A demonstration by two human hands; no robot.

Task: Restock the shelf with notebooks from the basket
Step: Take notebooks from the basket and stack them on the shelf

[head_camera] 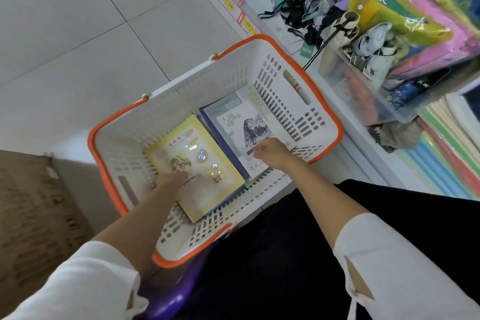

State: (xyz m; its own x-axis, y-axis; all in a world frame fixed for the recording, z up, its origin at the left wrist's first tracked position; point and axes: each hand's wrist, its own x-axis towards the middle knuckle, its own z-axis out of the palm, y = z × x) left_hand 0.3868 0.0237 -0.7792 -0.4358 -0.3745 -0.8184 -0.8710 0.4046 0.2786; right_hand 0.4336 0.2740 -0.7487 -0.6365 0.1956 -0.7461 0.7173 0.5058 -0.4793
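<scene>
A white basket with an orange rim stands on the floor in front of me. Inside lie a yellow notebook with a cartoon figure and, to its right, a pale blue-white notebook with a mountain drawing, stacked on others. My left hand rests on the yellow notebook's near left edge, its fingers partly hidden. My right hand lies on the mountain notebook's lower right part, fingers bent over it. The shelf runs along the right.
On the shelf stand a clear bin of folded umbrellas, coloured plastic folders and striped stacks of notebooks. Price tags line the shelf edge. A brown mat lies left; a purple stool is under me.
</scene>
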